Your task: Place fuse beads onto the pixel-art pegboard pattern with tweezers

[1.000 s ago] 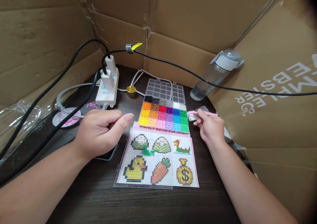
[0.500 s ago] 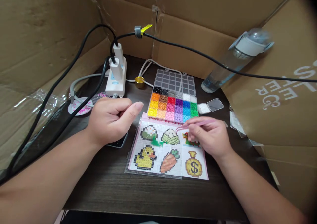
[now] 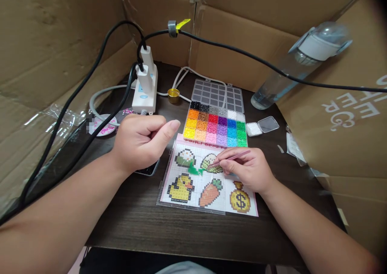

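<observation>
The right hand (image 3: 246, 171) has its fingers pinched together on a pair of pink tweezers (image 3: 229, 159), and the tips point left and down onto the pattern sheet (image 3: 208, 177), right at the pale dumpling picture in the middle of the top row. Whether a bead sits in the tips is too small to tell. A small patch of green beads (image 3: 195, 170) lies on the sheet just left of those tips, between the two dumpling pictures. The left hand (image 3: 142, 143) hovers at the sheet's left edge, fingers curled in loosely with the thumb stretched out toward the right, holding nothing, and a dark phone (image 3: 147, 170) peeks out beneath it. Just behind the sheet sits the open bead box (image 3: 216, 125), rows of bright colours, its clear lid (image 3: 217, 98) folded back. To its right, a small open case (image 3: 260, 126) of white beads. Further back, a white power strip (image 3: 145, 94) with black cables (image 3: 242, 54), and a water bottle (image 3: 298, 62) leaning against the cardboard wall (image 3: 242, 7).
</observation>
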`<control>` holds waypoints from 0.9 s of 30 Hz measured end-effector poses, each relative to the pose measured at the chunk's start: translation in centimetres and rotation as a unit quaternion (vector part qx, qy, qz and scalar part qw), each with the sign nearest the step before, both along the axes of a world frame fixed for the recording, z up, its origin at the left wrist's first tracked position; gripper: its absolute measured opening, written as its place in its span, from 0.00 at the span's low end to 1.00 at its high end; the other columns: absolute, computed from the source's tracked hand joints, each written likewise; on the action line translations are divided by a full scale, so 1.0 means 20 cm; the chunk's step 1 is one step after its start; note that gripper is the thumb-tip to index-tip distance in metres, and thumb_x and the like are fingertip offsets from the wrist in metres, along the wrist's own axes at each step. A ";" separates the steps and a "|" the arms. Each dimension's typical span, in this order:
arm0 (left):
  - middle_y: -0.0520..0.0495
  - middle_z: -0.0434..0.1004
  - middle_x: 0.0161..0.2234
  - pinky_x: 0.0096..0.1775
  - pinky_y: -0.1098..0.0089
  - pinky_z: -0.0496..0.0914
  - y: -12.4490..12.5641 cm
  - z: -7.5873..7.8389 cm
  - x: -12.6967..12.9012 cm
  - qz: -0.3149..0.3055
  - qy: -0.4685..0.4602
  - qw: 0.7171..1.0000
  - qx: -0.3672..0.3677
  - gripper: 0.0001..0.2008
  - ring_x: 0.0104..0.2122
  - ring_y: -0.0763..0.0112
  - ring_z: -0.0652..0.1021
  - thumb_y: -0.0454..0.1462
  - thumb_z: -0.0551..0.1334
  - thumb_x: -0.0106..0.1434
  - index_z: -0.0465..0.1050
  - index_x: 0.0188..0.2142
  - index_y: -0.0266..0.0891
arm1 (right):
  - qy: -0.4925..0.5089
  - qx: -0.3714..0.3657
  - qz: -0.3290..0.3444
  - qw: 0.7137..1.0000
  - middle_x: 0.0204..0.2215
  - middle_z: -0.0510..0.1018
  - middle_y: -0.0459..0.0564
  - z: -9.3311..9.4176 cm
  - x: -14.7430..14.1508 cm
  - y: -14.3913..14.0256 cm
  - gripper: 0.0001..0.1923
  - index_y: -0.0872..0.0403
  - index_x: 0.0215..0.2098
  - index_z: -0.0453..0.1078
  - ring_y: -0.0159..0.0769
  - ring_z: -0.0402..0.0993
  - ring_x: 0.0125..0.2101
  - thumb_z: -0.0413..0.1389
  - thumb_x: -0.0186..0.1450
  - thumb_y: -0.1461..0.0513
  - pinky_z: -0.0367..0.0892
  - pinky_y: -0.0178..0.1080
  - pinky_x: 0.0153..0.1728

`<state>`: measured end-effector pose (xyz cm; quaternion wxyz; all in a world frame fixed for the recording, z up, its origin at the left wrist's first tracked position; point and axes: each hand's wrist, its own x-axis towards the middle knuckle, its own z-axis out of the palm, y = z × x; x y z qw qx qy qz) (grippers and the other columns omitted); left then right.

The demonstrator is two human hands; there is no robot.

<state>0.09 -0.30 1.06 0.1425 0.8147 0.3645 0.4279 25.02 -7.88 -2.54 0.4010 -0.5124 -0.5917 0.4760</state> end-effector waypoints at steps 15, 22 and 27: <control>0.56 0.43 0.15 0.19 0.72 0.48 0.00 0.00 0.00 0.002 -0.004 1.000 0.003 0.24 0.16 0.82 0.50 0.35 0.59 0.61 0.46 0.15 0.36 | 0.001 -0.009 -0.030 1.000 0.25 0.81 0.50 -0.01 0.00 0.00 0.06 0.56 0.29 0.79 0.27 0.71 0.17 0.62 0.59 0.60 0.68 0.31 0.18; 0.56 0.43 0.16 0.19 0.72 0.48 0.00 0.00 0.00 0.002 -0.004 1.000 0.000 0.24 0.16 0.82 0.50 0.35 0.60 0.61 0.46 0.15 0.36 | 0.021 0.002 -0.035 0.999 0.27 0.81 0.50 -0.02 0.00 0.00 0.06 0.54 0.29 0.79 0.26 0.71 0.17 0.62 0.60 0.60 0.69 0.31 0.19; 0.56 0.43 0.16 0.18 0.71 0.48 0.00 0.00 0.01 0.007 -0.004 1.000 0.002 0.24 0.16 0.82 0.50 0.35 0.60 0.61 0.47 0.15 0.36 | 0.014 0.001 -0.041 0.999 0.30 0.82 0.51 -0.02 -0.01 0.00 0.07 0.54 0.29 0.79 0.26 0.71 0.18 0.61 0.60 0.60 0.69 0.31 0.19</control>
